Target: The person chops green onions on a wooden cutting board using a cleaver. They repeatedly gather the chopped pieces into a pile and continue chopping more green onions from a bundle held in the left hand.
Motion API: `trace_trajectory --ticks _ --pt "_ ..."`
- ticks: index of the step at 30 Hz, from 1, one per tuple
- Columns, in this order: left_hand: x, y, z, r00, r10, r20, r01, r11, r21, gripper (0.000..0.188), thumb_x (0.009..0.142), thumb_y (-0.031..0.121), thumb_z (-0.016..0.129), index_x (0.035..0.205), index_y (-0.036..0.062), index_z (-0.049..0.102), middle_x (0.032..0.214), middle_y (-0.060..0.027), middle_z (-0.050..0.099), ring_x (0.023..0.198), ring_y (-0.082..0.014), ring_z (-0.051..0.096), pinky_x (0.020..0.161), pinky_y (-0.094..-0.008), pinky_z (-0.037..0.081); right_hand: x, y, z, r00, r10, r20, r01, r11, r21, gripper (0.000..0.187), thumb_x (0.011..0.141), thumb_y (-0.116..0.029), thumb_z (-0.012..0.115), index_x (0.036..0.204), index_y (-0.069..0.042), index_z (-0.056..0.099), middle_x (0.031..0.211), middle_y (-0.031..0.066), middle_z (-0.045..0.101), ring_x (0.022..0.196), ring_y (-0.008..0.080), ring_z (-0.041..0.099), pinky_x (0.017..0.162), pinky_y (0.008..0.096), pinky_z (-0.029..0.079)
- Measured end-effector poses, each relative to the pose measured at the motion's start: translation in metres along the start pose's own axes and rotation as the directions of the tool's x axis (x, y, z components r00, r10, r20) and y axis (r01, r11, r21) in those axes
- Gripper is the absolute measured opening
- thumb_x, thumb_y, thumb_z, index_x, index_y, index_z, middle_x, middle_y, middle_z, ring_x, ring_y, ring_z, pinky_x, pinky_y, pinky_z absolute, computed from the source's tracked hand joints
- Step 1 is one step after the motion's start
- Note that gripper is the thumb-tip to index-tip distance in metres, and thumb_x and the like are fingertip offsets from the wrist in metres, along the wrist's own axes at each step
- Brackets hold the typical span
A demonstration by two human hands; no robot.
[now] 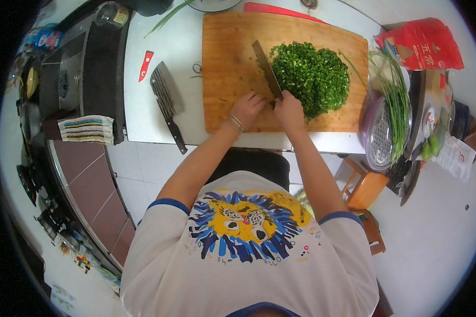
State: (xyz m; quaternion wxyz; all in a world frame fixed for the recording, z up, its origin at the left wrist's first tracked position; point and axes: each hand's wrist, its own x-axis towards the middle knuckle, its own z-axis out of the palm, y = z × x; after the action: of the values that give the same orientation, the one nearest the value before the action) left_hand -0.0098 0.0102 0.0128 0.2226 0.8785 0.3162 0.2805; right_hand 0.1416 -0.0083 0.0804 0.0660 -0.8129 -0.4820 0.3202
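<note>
We are gripping one knife (266, 68) in our closed right hand (289, 110); our left hand (247, 107), fingers curled, is resting on the one cutting board (230, 63) beside one pile of chopped greens (312, 76).

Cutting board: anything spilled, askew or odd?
Mostly tidy. A few green bits lie strayed left of the chopped-greens pile on the wooden cutting board. A second cleaver lies off the board, its handle reaching the counter edge.

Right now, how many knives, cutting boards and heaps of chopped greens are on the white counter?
Knives: 2, one in the right hand at, a cleaver lying aside
Wooden cutting board: 1
Heap of chopped greens: 1
Total: 4
</note>
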Motion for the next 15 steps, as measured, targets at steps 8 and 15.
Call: trace_trajectory --ticks 8,15 --pt "0.010 -0.004 0.016 0.998 0.017 -0.059 -0.017 1.000 -0.001 0.030 0.061 0.003 0.061 0.091 0.0012 0.064 0.095 -0.0144 0.059 0.093 -0.0322 0.057 0.074 -0.0393 0.052 -0.029 0.009 -0.006 0.998 0.013 0.069 -0.010 0.999 -0.043 0.016 0.084 -0.017 0.052 0.092 -0.004 0.055 0.082 0.0242 0.063 0.079 0.0435 0.060 0.067 0.0519 0.047" --pt "0.013 -0.001 0.010 0.996 0.068 -0.054 -0.063 0.993 0.101 0.024 0.064 0.006 0.057 0.087 0.0038 0.064 0.092 -0.0094 0.059 0.088 -0.0263 0.056 0.076 -0.0339 0.050 -0.018 0.013 0.010 0.997 0.021 0.078 -0.017 0.998 -0.053 0.017 0.084 -0.015 0.051 0.094 -0.003 0.056 0.083 0.0260 0.062 0.083 0.0435 0.060 0.070 0.0516 0.047"
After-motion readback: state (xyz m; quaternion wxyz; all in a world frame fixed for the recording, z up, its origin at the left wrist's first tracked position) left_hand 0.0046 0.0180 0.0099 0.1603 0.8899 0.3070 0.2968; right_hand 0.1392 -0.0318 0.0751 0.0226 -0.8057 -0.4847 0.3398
